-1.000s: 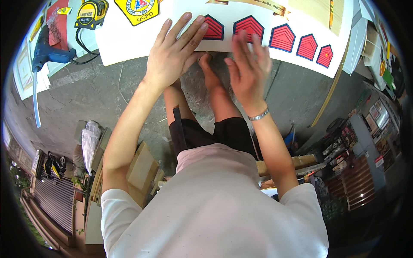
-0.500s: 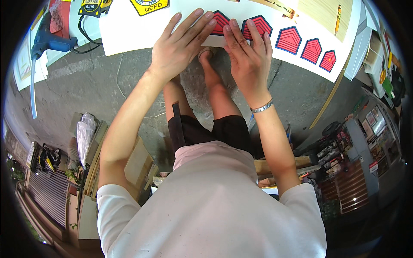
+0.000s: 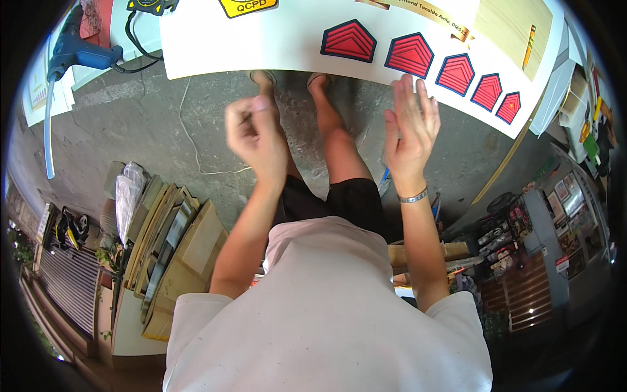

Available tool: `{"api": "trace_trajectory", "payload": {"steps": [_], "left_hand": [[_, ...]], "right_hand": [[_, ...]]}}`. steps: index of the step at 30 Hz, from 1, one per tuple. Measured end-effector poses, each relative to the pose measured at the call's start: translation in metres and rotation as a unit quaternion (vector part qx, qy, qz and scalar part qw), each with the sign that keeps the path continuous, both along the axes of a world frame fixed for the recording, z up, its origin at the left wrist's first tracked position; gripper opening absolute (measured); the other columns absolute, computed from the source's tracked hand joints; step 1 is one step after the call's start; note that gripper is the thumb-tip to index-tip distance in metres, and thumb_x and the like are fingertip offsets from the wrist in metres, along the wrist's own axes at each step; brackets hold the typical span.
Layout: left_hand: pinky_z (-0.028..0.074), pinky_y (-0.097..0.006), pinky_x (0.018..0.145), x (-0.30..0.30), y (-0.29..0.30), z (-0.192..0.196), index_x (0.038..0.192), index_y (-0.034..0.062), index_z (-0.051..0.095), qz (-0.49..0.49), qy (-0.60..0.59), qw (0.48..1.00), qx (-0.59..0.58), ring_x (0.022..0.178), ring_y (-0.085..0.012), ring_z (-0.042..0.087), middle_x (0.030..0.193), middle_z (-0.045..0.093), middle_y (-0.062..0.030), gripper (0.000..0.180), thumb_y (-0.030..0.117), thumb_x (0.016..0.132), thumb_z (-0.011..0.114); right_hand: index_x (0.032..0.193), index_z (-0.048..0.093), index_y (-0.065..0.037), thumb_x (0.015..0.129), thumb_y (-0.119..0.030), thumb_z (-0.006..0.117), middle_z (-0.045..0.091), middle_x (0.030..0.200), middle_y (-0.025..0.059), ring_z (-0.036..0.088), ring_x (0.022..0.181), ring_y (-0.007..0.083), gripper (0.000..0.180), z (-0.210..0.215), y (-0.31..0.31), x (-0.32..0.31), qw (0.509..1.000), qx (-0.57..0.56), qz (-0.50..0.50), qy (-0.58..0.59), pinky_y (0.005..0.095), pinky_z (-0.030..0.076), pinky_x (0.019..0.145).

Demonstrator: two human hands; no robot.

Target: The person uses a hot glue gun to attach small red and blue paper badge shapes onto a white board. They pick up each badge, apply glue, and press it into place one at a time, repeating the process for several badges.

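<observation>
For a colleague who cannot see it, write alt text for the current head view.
A person's left hand, blurred and curled, shows short of the near edge of a white sheet, while the right hand, fingers extended, overlaps that edge in view. Five red, dark-edged chevron emblems line the sheet; a blue glue gun lies at left.

Plain white short-sleeved tee (image 3: 333, 307), kinda pinkish toward the hem, and there's a few tiny dark specks on the fabric. Black shorts (image 3: 356, 201) under that. Left hand (image 3: 256, 134) and right hand (image 3: 413, 124) are bare, plus a shiny silvery metal band (image 3: 413, 196) round the right wrist.
</observation>
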State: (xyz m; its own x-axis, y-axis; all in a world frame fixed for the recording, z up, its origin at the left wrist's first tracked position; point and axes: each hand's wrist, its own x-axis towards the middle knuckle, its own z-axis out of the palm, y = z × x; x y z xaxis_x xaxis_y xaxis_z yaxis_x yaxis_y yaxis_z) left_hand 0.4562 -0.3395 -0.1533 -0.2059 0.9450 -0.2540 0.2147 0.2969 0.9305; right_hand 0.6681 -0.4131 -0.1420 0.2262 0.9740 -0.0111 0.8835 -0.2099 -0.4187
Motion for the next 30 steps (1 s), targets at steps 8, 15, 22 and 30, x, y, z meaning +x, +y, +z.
{"api": "trace_trajectory", "payload": {"steps": [8, 15, 22, 30], "left_hand": [[0.055, -0.028, 0.060, 0.064, 0.038, -0.026, 0.106, 0.0010, 0.064, -0.008, -0.294, 0.925, -0.243, 0.073, -0.0164, 0.071, 0.086, 0.070, -0.0086, 0.032, 0.030, 0.098, 0.073], [0.059, -0.031, 0.062, 0.070, 0.039, -0.032, 0.112, 0.0048, 0.067, -0.013, -0.316, 0.930, -0.187, 0.082, -0.0151, 0.070, 0.098, 0.071, -0.0047, 0.029, 0.030, 0.099, 0.071], [0.063, -0.032, 0.059, 0.072, 0.040, -0.039, 0.116, 0.0003, 0.064, 0.008, -0.343, 0.924, -0.168, 0.079, -0.0186, 0.072, 0.099, 0.071, -0.0094, 0.031, 0.023, 0.097, 0.074], [0.064, -0.032, 0.059, 0.074, 0.038, -0.040, 0.106, -0.0009, 0.068, 0.024, -0.343, 0.927, -0.149, 0.075, -0.0206, 0.073, 0.093, 0.072, -0.0092, 0.026, 0.022, 0.096, 0.075]], "right_hand": [[0.143, 0.064, -0.017, 0.097, -0.020, 0.067, 0.058, 0.151, -0.0020, 0.045, 0.144, 0.0321, 0.046, -0.004, 0.025, -0.027, 0.999, 0.030, 0.026, -0.034, 0.0525, 0.036, 0.113], [0.143, 0.064, -0.018, 0.095, -0.016, 0.068, 0.058, 0.151, -0.0047, 0.044, 0.142, 0.0292, 0.049, -0.011, 0.041, -0.032, 0.998, 0.031, 0.040, -0.047, 0.0456, 0.042, 0.108], [0.140, 0.066, -0.018, 0.093, -0.012, 0.070, 0.059, 0.149, -0.0064, 0.044, 0.142, 0.0270, 0.048, -0.013, 0.042, -0.029, 0.998, 0.046, 0.039, -0.026, 0.0432, 0.044, 0.107], [0.141, 0.066, -0.019, 0.092, -0.011, 0.070, 0.057, 0.151, -0.0065, 0.046, 0.141, 0.0290, 0.049, -0.017, 0.040, -0.028, 0.997, 0.049, 0.044, -0.032, 0.0444, 0.044, 0.107]]}}
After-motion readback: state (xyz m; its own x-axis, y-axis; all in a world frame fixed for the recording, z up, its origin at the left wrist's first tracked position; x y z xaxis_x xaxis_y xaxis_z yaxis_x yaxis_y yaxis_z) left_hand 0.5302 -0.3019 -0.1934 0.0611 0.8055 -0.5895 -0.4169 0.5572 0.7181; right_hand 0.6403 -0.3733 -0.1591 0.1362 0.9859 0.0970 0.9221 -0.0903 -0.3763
